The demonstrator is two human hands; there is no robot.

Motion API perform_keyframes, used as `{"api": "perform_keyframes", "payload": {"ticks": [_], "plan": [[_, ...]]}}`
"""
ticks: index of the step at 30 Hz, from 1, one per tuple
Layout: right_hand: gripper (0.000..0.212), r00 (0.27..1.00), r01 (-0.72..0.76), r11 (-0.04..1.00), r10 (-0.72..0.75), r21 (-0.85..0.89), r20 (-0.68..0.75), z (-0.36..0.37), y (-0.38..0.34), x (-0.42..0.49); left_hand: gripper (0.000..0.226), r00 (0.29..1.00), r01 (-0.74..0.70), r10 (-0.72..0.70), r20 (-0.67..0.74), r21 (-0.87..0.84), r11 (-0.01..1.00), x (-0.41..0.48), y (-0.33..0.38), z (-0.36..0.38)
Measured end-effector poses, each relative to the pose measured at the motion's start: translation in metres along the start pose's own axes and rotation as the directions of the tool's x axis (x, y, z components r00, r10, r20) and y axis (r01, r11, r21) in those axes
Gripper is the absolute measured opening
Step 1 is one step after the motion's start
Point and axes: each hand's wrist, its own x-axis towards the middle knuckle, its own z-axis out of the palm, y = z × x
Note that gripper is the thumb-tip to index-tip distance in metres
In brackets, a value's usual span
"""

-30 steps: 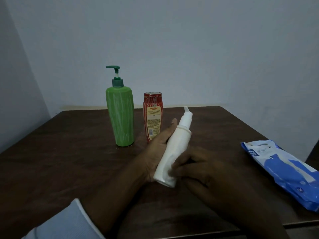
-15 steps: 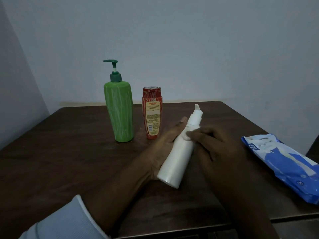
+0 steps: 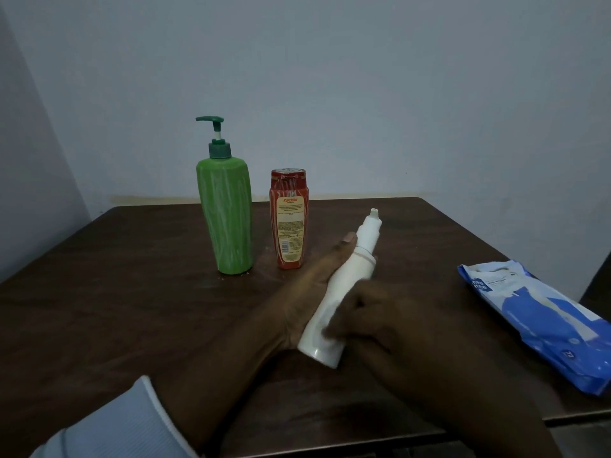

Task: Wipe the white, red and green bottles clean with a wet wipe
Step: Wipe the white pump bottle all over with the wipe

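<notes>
Holding white bottle (image 3: 344, 285) tilted | left hand (image 3: 305, 292), right hand (image 3: 393, 320) | contents hidden

— Where can I pass?
— I see bare table (image 3: 115, 309) left of the green bottle (image 3: 228, 219). The red bottle (image 3: 291, 226) stands just beside it, with only a narrow gap.
— And on the right?
— An open strip runs between the tilted white bottle (image 3: 347, 276) in the middle and the wipe pack (image 3: 535, 319) near the right edge.

"mee mee" on wipes pack (image 3: 545, 325)
</notes>
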Motion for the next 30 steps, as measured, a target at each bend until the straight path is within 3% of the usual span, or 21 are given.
{"api": "perform_keyframes", "payload": {"ticks": [3, 4, 7, 10, 12, 14, 17, 21, 23, 26, 30], "plan": [[0.029, 0.985, 0.042, 0.996, -0.055, 0.081, 0.165, -0.012, 0.004, -0.005, 0.06, 0.999, -0.054, 0.054, -0.006, -0.017, 0.998, 0.001, 0.0, 0.0], [0.026, 0.991, 0.034, 0.99, -0.052, 0.139, 0.127, -0.018, 0.006, -0.008, 0.062, 0.997, -0.072, 0.073, 0.017, -0.032, 0.997, 0.001, 0.0, 0.0], [0.021, 0.983, 0.036, 0.953, 0.02, 0.301, -0.182, -0.031, 0.01, -0.013, 0.073, 0.99, -0.13, 0.133, 0.044, -0.059, 0.99, -0.003, 0.003, 0.003], [0.016, 0.91, 0.011, 0.953, 0.116, 0.302, -0.398, -0.035, 0.015, -0.014, 0.057, 0.955, -0.281, 0.292, -0.058, 0.143, 0.949, -0.005, 0.003, 0.008], [0.018, 0.883, -0.046, 0.975, 0.142, 0.218, -0.448, -0.036, 0.018, -0.013, 0.047, 0.918, -0.34, 0.379, -0.118, 0.261, 0.904, -0.005, 0.003, 0.009], [0.021, 0.856, -0.106, 0.979, 0.18, 0.176, -0.485, -0.037, 0.018, -0.014, 0.046, 0.877, -0.371, 0.458, -0.145, 0.4, 0.838, -0.007, 0.003, 0.006], [0.018, 0.77, -0.189, 0.966, 0.257, 0.175, -0.584, -0.034, 0.017, -0.015, 0.044, 0.819, -0.404, 0.571, -0.054, 0.652, 0.641, -0.011, 0.003, -0.002], [0.02, 0.623, -0.242, 0.964, 0.24, 0.109, -0.745, -0.029, 0.012, -0.014, 0.047, 0.75, -0.448, 0.66, 0.037, 0.762, 0.467, -0.015, 0.005, 0.0], [0.019, 0.642, -0.191, 0.982, 0.133, 0.01, -0.756, -0.028, 0.005, -0.012, 0.046, 0.726, -0.453, 0.686, 0.048, 0.784, 0.424, -0.014, 0.004, 0.0], [0.024, 0.73, -0.097, 0.988, -0.011, -0.121, -0.683, -0.015, -0.004, -0.005, 0.04, 0.697, -0.482, 0.713, 0.077, 0.786, 0.386, -0.01, 0.002, -0.004], [0.027, 0.76, -0.129, 0.982, 0.009, -0.136, -0.65, -0.005, -0.006, -0.003, 0.038, 0.68, -0.492, 0.73, 0.068, 0.781, 0.385, -0.012, 0.002, -0.002]]}}
